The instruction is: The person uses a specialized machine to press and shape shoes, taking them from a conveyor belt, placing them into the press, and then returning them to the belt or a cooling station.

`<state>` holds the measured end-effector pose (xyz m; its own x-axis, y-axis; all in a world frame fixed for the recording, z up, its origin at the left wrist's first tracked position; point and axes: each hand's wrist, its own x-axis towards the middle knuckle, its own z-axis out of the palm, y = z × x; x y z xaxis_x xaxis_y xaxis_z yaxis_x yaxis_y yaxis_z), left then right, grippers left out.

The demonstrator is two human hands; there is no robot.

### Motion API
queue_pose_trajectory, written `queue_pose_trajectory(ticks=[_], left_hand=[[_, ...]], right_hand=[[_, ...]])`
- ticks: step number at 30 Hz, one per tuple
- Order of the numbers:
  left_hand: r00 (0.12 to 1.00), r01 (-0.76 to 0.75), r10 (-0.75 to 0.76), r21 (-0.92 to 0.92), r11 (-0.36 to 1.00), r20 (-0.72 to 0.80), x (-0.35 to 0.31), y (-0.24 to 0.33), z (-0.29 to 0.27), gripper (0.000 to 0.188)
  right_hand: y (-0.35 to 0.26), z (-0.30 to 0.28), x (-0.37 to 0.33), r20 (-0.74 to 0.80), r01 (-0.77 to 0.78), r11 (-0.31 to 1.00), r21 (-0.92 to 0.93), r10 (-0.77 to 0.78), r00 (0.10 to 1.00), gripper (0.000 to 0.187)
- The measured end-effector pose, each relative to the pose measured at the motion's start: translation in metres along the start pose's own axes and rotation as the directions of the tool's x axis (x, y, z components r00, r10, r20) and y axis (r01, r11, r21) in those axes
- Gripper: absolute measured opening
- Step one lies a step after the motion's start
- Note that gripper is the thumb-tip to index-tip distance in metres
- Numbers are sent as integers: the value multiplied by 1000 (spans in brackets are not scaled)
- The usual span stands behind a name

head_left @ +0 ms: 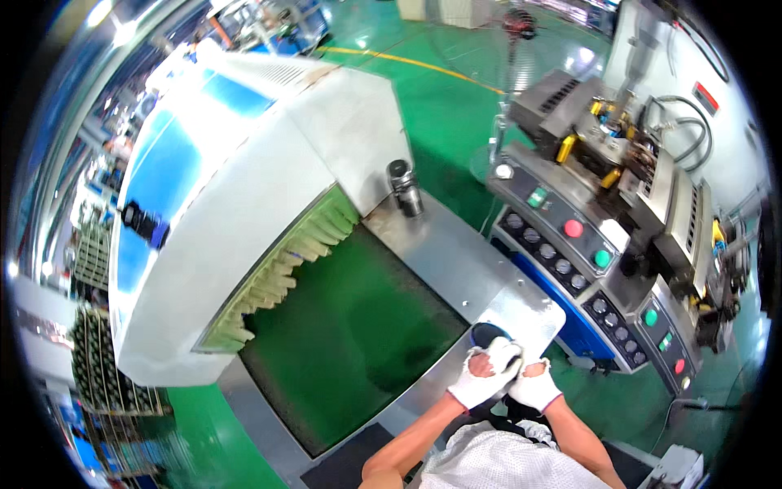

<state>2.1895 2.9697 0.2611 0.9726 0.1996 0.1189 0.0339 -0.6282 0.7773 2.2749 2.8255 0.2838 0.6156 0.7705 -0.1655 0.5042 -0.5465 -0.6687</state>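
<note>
My hands, in white gloves that leave some skin bare, are close together at the front right corner of a metal machine table (456, 281). My left hand (485, 376) is closed, its fingers curled beside a dark rounded piece (489, 333) with a bluish edge, possibly part of a shoe. That piece juts out past the left fingers, and its lower part is hidden by the gloves. Right against the left one, my right hand (533, 386) also has its fingers bent inward. What lies under the right fingers is hidden.
Left of my hands, a dark green belt (350, 326) runs beneath a fringed cloth curtain (281, 281) into a white machine housing (244, 212). A dark bottle (405, 189) stands on the metal ledge. To the right is a machine with a button panel (562, 224). Loaded racks (114, 359) stand far left.
</note>
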Motion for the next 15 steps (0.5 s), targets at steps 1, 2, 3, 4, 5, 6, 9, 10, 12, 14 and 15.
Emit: queue_pose_trajectory(ticks=[1, 2, 3, 4, 5, 6, 9, 10, 12, 14, 15], left_hand=[[991, -52, 49, 14, 999, 127, 21, 22, 6, 32], [983, -93, 96, -26, 995, 159, 36, 43, 11, 37], [972, -135, 145, -64, 989, 185, 53, 65, 16, 42], [964, -214, 227, -107, 971, 136, 70, 86, 26, 47], [948, -294, 307, -146, 945, 79, 87, 107, 36, 52], [929, -357, 368, -192, 914, 24, 106, 122, 46, 58], [885, -459, 427, -195, 867, -183, 140, 166, 53, 64], [883, -458, 406, -241, 856, -236, 144, 170, 61, 65], [936, -327, 250, -352, 877, -249, 147, 162, 92, 64], [983, -141, 80, -396, 907, -168, 141, 161, 111, 62], [982, -123, 53, -396, 910, -181, 136, 154, 123, 61]], right_hand=[[49, 4, -12, 13, -29, 972, 234, 27, 1000, 58], [54, -20, -24, 15, -135, 962, 238, 135, 991, 60], [51, -52, -37, 17, -233, 943, 240, 236, 972, 62], [70, -72, -51, 24, -298, 841, 452, 323, 946, 60], [86, -91, -66, 57, -339, 694, 635, 396, 917, 57], [78, -111, -83, 0, -299, 506, 809, 509, 861, 52], [103, -146, -125, -143, -4, 234, 972, 606, 783, 47], [114, -154, -136, -162, 44, 201, 979, 616, 771, 52], [131, -172, -160, -189, 128, 144, 981, 598, 779, 57], [144, -188, -168, -300, 278, 116, 954, 453, 840, 60], [135, -200, -167, -333, 306, 132, 943, 404, 852, 61]])
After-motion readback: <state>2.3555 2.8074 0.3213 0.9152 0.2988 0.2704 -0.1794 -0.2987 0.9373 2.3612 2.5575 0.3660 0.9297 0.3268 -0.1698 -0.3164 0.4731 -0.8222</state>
